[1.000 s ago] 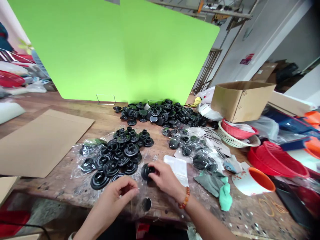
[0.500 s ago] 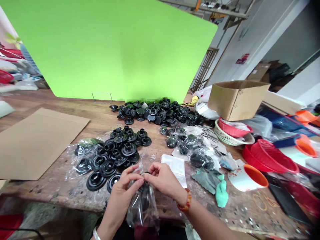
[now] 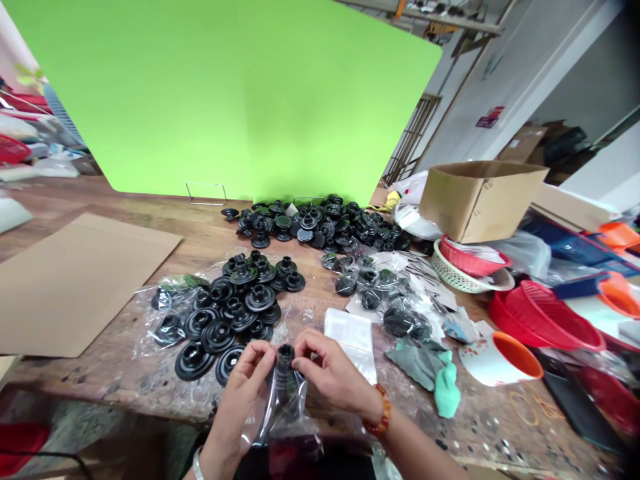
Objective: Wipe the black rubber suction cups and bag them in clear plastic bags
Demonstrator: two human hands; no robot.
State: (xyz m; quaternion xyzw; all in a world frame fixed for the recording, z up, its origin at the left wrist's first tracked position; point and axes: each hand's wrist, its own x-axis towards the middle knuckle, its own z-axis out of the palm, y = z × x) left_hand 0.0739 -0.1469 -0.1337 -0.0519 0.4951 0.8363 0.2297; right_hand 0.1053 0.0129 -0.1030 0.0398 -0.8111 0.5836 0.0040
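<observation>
At the table's front edge, my left hand pinches one side of a clear plastic bag. My right hand grips the bag's other side, with the fingers curled in. Between them, a black round part with a stepped hub shows its ringed top at the mouth of the bag; its lower portion is seen only dimly through the film. Just beyond my left hand lies a pile of similar black flanged discs. Near my right hand is a stack of flat clear bags.
Bagged black parts lie to the right, by a grey-green cloth and an orange-lined white tube. More loose black parts line the green board. Cardboard covers the left; baskets and a carton stand right.
My hands have moved slightly apart. The black part's hub now shows between them at the bag's mouth, where fingers covered it before. The view has shifted a little.
</observation>
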